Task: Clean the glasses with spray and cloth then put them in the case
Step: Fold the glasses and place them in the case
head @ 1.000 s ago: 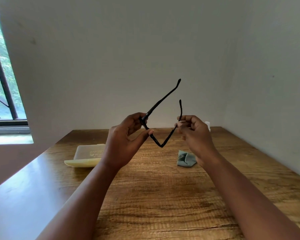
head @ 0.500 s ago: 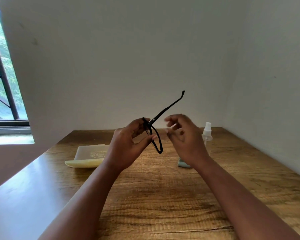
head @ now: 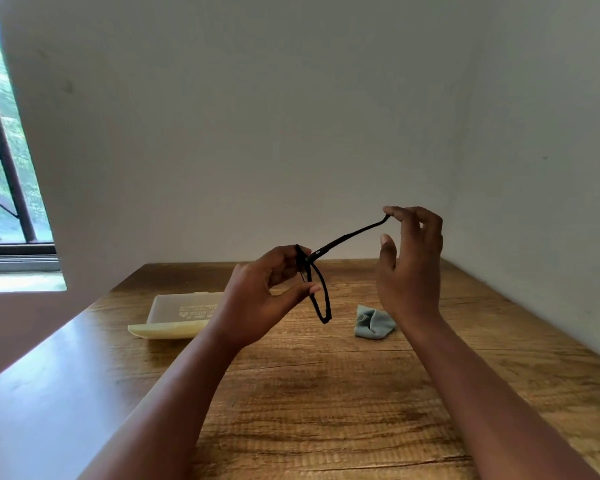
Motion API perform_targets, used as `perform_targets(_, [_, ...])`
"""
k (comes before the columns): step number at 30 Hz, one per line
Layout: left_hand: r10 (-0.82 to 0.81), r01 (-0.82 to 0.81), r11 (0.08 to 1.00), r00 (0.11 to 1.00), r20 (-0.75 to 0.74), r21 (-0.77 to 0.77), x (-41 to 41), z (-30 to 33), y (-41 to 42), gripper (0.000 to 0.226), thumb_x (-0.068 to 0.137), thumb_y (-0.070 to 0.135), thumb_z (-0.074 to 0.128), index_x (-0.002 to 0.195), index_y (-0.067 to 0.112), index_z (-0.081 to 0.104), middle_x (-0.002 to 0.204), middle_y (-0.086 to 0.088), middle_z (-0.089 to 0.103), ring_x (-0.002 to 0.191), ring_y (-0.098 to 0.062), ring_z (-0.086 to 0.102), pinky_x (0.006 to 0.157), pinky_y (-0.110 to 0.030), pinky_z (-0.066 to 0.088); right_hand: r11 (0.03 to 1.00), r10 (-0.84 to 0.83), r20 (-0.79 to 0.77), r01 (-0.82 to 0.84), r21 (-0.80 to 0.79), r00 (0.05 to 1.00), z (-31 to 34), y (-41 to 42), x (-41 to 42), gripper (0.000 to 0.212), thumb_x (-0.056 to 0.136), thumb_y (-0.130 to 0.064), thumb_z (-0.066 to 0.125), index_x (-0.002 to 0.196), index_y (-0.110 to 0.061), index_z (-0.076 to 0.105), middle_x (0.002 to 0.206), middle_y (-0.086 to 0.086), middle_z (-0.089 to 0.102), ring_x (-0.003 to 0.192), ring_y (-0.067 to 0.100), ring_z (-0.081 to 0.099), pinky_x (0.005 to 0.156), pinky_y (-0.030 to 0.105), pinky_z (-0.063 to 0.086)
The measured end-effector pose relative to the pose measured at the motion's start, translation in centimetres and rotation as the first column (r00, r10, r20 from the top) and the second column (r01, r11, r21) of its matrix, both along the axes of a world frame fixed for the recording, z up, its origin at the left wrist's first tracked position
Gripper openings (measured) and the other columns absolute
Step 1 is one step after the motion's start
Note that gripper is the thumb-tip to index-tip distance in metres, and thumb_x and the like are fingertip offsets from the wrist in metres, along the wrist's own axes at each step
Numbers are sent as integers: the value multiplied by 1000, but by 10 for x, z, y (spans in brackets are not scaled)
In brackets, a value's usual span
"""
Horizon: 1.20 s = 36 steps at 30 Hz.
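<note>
1. Black-framed glasses [head: 321, 289] are held up in the air above a wooden table [head: 326, 393], seen nearly edge-on, with one temple arm stretched out towards the right.
2. The left hand [head: 260, 299] pinches the frame front near the hinge between thumb and curled fingers.
3. The right hand [head: 411, 268] has a fingertip touching the far tip of the outstretched temple arm; its thumb stands apart and the other fingers are loosely bent. Whether it truly grips the tip cannot be told.
4. An open case [head: 177, 315], pale and translucent, lies on the table to the left, well apart from the glasses.
5. A crumpled light blue cleaning cloth [head: 374, 323] lies on the table below the right hand. No spray bottle is visible.
6. Risk: the left-hand pinch looks light, so pressing the temple arm closed could twist the frame loose and drop it onto the table.
7. Risk: pushing the arm off its hinge line could strain the hinge.
8. Risk: the left fingers sit close to the lens and could smudge it; whether the lenses are already clean cannot be told.
</note>
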<state>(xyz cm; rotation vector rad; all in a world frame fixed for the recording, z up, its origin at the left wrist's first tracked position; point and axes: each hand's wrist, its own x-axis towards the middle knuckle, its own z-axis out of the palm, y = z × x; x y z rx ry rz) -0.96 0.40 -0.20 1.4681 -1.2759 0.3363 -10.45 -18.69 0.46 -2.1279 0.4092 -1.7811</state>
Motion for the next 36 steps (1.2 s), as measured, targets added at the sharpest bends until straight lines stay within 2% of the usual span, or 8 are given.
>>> perform_targets(4, [-24, 22, 999, 996, -82, -31, -1, 0, -1, 53, 77, 34, 78, 122, 12, 60, 115, -1, 70, 110, -14, 66, 96, -39, 53, 1000, 1, -88, 1, 19, 996, -3, -2, 2, 23, 95, -12, 56, 117, -19, 57, 123, 4, 47, 106, 23, 54, 78, 43, 53])
perform_targets(10, [-103, 45, 985, 929, -356, -168, 2, 6, -1, 46, 76, 15, 75, 116, -1, 60, 103, -11, 73, 99, -19, 71, 88, -30, 56, 997, 38, -363, -59, -48, 931, -13, 1, 8, 12, 97, -17, 55, 108, -20, 60, 110, 0, 54, 102, 19, 52, 75, 36, 49])
perform_targets(15, [-92, -19, 979, 846, -525, -202, 7, 4, -1, 44, 75, 23, 78, 112, 4, 64, 98, -10, 75, 97, -21, 71, 90, -36, 54, 977, 158, -513, -207, -40, 844, -19, 5, 12, 11, 96, -15, 58, 104, -21, 63, 105, -4, 53, 101, 16, 53, 80, 37, 49])
perform_targets(19, [-137, -51, 963, 751, -646, -264, 9, 4, 0, 35, 83, 17, 75, 112, 2, 63, 99, -14, 74, 99, -24, 71, 87, -32, 57, 968, 188, -479, -245, -59, 857, -19, 10, 11, 22, 93, -6, 50, 102, -20, 64, 102, -6, 57, 98, 16, 57, 77, 37, 51])
perform_targets(23, [-197, -85, 945, 623, -757, -316, 11, 7, 3, 34, 86, 20, 72, 109, -2, 63, 97, -15, 72, 99, -26, 71, 87, -33, 57, 954, 88, -313, -171, -247, 946, -10, 21, 6, 29, 92, -21, 39, 112, -17, 59, 107, -2, 58, 94, 18, 58, 67, 39, 52])
perform_targets(26, [-222, -112, 939, 523, -823, -325, 12, 7, 4, 28, 88, 22, 70, 103, 0, 62, 97, -19, 71, 94, -27, 72, 86, -34, 58, 880, -53, -266, -81, -468, 963, -8, 29, 4, 37, 94, -38, 50, 123, -15, 56, 117, 2, 56, 97, 20, 54, 72, 36, 48])
perform_targets(29, [-208, -129, 946, 464, -861, -297, 12, 7, 4, 31, 90, 23, 68, 108, -1, 59, 98, -24, 71, 91, -27, 73, 82, -33, 59, 772, -221, -270, -1, -636, 937, -13, 34, 12, 64, 83, -53, 64, 132, -16, 48, 126, 4, 53, 105, 21, 51, 80, 36, 43])
perform_targets(36, [-188, -127, 957, 420, -888, -263, 11, 5, 3, 33, 92, 26, 66, 110, -1, 58, 91, -21, 74, 87, -25, 74, 73, -30, 61, 591, -425, -235, 71, -804, 874, -27, 28, 27, 84, 69, -50, 79, 135, -14, 43, 129, 4, 45, 108, 23, 45, 85, 40, 41])
